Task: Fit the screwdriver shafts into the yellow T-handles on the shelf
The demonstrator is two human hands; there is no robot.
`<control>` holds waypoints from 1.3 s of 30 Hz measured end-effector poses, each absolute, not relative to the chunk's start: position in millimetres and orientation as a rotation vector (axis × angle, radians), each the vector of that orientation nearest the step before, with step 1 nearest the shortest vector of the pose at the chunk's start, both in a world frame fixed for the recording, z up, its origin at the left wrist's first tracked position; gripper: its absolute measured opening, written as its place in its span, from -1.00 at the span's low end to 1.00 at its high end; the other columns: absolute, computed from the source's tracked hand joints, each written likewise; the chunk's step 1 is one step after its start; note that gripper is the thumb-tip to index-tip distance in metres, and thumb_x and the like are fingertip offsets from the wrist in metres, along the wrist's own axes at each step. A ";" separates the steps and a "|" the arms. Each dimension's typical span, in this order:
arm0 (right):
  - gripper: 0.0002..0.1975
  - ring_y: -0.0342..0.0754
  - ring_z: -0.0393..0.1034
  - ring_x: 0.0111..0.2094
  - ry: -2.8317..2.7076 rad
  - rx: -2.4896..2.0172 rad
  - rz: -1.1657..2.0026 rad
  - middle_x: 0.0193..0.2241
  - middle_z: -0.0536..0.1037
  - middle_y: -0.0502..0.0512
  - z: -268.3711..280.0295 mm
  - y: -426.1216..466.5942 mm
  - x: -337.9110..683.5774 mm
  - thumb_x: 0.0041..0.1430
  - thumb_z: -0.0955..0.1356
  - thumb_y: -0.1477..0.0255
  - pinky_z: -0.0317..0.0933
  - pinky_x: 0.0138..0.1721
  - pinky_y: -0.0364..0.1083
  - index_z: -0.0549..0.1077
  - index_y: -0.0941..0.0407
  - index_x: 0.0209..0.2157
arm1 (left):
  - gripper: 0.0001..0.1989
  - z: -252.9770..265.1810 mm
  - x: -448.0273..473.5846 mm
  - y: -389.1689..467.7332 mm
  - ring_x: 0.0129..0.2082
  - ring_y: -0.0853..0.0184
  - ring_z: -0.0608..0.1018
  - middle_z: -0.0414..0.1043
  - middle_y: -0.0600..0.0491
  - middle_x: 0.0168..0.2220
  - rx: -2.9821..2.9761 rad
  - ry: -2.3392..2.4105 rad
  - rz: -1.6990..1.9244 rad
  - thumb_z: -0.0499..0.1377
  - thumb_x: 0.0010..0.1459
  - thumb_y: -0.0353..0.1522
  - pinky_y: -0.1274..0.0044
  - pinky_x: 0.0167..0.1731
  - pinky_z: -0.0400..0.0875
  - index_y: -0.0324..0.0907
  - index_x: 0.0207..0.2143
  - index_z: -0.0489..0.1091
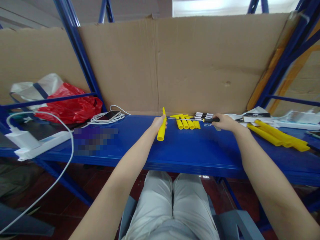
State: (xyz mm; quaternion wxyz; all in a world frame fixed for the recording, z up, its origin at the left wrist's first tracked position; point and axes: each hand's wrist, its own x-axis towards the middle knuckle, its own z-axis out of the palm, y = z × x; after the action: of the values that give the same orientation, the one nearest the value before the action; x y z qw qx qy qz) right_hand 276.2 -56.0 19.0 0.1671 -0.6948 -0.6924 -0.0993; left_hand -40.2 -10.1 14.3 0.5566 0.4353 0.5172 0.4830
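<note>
My left hand (159, 123) is closed around a yellow tube-like piece (162, 130), whose wide open end points toward me and whose narrow end points away. Closed on the black handle of a screwdriver (185, 119) is my right hand (226, 122). The screwdriver's long thin shaft lies level and points left, its tip close to my left hand; whether it touches the piece I cannot tell. Behind and below the shaft, several similar yellow pieces (186, 124) lie in a row on the blue table (190, 150). Small bits (208, 125) are scattered beside my right hand.
More yellow tubes (277, 135) lie at the right. Black-and-white strips (200, 115) rest by the cardboard wall (200, 66). At left are a coiled white cable (106, 117), a phone (110, 115), a power strip (47, 143) and a red plastic bag (71, 103). Blue posts frame the table.
</note>
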 end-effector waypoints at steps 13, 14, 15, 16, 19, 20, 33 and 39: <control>-0.62 0.17 0.49 -0.31 -1.831 -2.063 -0.481 -0.36 0.59 0.18 14.0 -55.5 280.0 -0.01 0.41 0.28 0.22 -0.36 -0.03 0.42 0.06 -0.12 | -0.74 12.6 -39.3 -7.8 -0.81 0.46 0.25 0.22 0.18 -0.72 1.063 1.207 1.135 0.03 0.42 -0.31 0.64 -0.76 0.14 -0.28 -0.22 0.43; -0.62 0.17 0.49 -0.30 -1.853 -2.047 -0.473 -0.35 0.60 0.18 14.6 -55.5 279.8 0.00 0.40 0.29 0.23 -0.34 -0.03 0.43 0.06 -0.10 | -0.75 13.1 -39.5 -8.4 -0.81 0.47 0.25 0.22 0.18 -0.73 1.058 1.207 1.136 0.03 0.42 -0.31 0.64 -0.76 0.13 -0.28 -0.23 0.42; -0.62 0.16 0.50 -0.29 -1.884 -2.020 -0.459 -0.35 0.60 0.17 15.3 -55.2 280.1 0.00 0.39 0.30 0.25 -0.33 -0.02 0.44 0.06 -0.09 | -0.75 13.6 -39.8 -9.0 -0.82 0.47 0.24 0.22 0.18 -0.73 1.053 1.207 1.137 0.04 0.42 -0.31 0.65 -0.76 0.13 -0.28 -0.23 0.42; -0.63 0.16 0.50 -0.27 -1.919 -1.991 -0.442 -0.34 0.61 0.17 15.9 -54.4 280.7 0.01 0.38 0.31 0.26 -0.30 -0.02 0.46 0.06 -0.09 | -0.75 14.1 -40.1 -9.6 -0.82 0.47 0.24 0.22 0.18 -0.73 1.049 1.207 1.139 0.04 0.42 -0.31 0.65 -0.77 0.12 -0.27 -0.24 0.42; -0.72 0.17 0.51 -0.19 -2.007 -1.931 -0.418 -0.29 0.62 0.18 16.7 -51.0 284.2 0.05 0.35 0.33 0.31 -0.19 0.01 0.52 0.07 -0.17 | -0.74 15.4 -40.6 -11.0 -0.81 0.47 0.25 0.23 0.17 -0.73 1.051 1.208 1.135 0.03 0.42 -0.32 0.65 -0.76 0.13 -0.28 -0.24 0.42; -0.74 0.17 0.50 -0.16 -2.021 -1.920 -0.433 -0.27 0.62 0.19 16.6 -50.1 285.3 0.06 0.34 0.34 0.32 -0.16 0.02 0.53 0.07 -0.20 | -0.74 15.7 -40.6 -11.4 -0.81 0.47 0.25 0.23 0.17 -0.72 1.052 1.210 1.129 0.02 0.42 -0.32 0.65 -0.76 0.14 -0.28 -0.23 0.42; -0.60 0.16 0.52 -0.26 -1.896 -2.087 -0.396 -0.31 0.62 0.20 15.7 -54.7 275.8 0.02 0.41 0.39 0.27 -0.31 -0.03 0.47 0.11 -0.05 | -0.73 14.2 -39.3 -9.7 -0.81 0.44 0.26 0.22 0.17 -0.73 1.070 1.230 1.119 0.03 0.42 -0.31 0.63 -0.74 0.17 -0.31 -0.22 0.44; -0.71 0.19 0.50 -0.14 -2.028 -1.877 -0.464 -0.22 0.61 0.24 13.7 -48.5 284.1 0.01 0.36 0.39 0.33 -0.12 0.03 0.54 0.11 -0.19 | -0.72 15.6 -39.5 -12.4 -0.80 0.46 0.25 0.23 0.17 -0.73 1.069 1.209 1.139 0.00 0.44 -0.34 0.64 -0.74 0.16 -0.34 -0.19 0.43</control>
State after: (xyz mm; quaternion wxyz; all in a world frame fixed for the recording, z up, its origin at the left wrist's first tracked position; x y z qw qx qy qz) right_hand 284.1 -48.5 13.7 0.1690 -0.6602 -0.7134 -0.1632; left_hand -39.5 -12.4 15.6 0.5506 0.4515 0.5110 0.4814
